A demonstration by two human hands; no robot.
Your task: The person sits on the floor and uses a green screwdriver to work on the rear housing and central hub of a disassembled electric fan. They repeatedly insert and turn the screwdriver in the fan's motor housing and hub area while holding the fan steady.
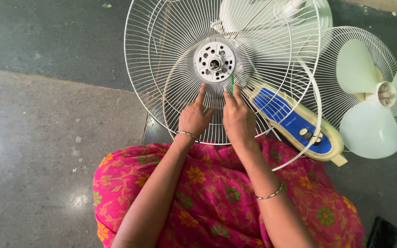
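Note:
A white wire fan guard (171,50) stands tilted in front of me, with a round perforated hub (215,61) at its centre. My left hand (194,118) rests on the lower wires, its index finger stretched up toward the hub. My right hand (238,118) sits beside it and pinches a thin green tool (232,84) that points up at the guard just right of the hub. Behind the wires lies the cream fan body with a blue control panel (295,123).
A second wire guard (327,82) lies at the right with a pale three-blade fan propeller (377,98) on it. The white fan base (276,14) is at the top. My pink floral clothing (217,202) fills the bottom. A dark object (382,233) sits at the bottom right.

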